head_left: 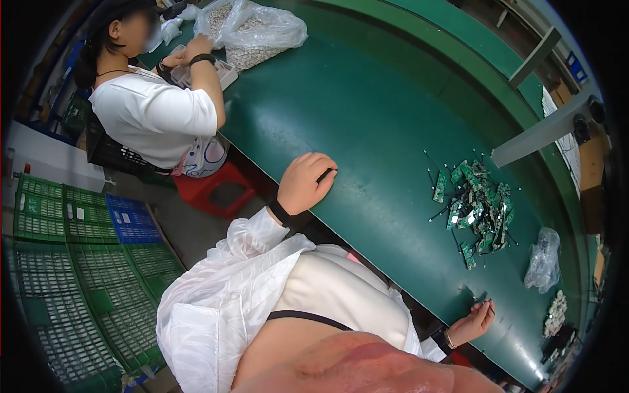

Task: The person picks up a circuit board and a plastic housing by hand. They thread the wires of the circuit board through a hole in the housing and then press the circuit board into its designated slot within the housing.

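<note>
Left hand (304, 183): resting at the near edge of the green table (367, 131), fingers bent and drawn side by side, thumb brought in toward the forefinger. I see a small dark strip between thumb and forefinger; from here I cannot tell whether it is a held piece or only a shadowed gap. Black band (280, 213) on that wrist.

Right hand (470, 324): farther along the same edge, palm partly turned up, fingers curled with the tips close to the thumb. A dark patch shows on the table just beyond the fingertips. I cannot tell if the fingers pinch anything; too small to read.

Circuit boards (481, 216): loose heap of narrow green pieces with thin black leads, on the table beyond the right hand and apart from it. A few boards lie at the heap's margin, leads sticking outward.

Right of the heap I note a crumpled clear plastic bag (542, 261), then a clump of small white pieces (555, 314).

Far left end: co-worker (154, 111) in a white top, both forearms over a pale tray (227, 75); beside it, a large clear sack (262, 39) of small pale parts. Red stool (216, 190) below; green crates (85, 288) stand on the floor side.
</note>
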The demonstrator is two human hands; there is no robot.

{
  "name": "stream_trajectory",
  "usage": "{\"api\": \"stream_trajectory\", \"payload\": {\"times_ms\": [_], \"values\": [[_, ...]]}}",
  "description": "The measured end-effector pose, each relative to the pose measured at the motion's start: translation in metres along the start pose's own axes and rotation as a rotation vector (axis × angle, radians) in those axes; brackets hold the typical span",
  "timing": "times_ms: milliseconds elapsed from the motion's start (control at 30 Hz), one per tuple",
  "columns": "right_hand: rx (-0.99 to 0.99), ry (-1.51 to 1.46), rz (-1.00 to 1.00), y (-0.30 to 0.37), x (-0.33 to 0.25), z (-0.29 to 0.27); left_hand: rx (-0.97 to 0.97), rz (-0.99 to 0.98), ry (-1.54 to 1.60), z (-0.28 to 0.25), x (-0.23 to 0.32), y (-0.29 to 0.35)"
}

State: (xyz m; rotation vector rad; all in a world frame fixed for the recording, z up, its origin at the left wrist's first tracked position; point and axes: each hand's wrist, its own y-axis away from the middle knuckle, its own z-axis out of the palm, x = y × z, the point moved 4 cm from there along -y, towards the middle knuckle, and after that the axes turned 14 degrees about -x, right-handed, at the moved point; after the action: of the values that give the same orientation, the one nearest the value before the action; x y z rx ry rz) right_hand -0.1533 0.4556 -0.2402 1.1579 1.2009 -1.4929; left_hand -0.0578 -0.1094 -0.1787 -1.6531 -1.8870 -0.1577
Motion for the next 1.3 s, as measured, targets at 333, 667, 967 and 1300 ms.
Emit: {"api": "stream_trajectory", "payload": {"times_ms": [333,667,967,1300], "values": [[0.022,0.082,0.029,0.001,-0.011,0.005,-0.021,0.028,0.025,0.001,0.005,-0.002],[0.044,0.041,-0.019,0.002,-0.01,0.017,-0.025,0.07,-0.014,0.006,-0.002,-0.002],[0.007,0.067,-0.019,0.002,-0.016,0.024,-0.061,0.045,-0.018,0.012,-0.001,-0.001],[0.034,0.1,0.0,0.002,-0.024,0.032,-0.085,0.04,-0.016,0.015,-0.011,0.002]]}}
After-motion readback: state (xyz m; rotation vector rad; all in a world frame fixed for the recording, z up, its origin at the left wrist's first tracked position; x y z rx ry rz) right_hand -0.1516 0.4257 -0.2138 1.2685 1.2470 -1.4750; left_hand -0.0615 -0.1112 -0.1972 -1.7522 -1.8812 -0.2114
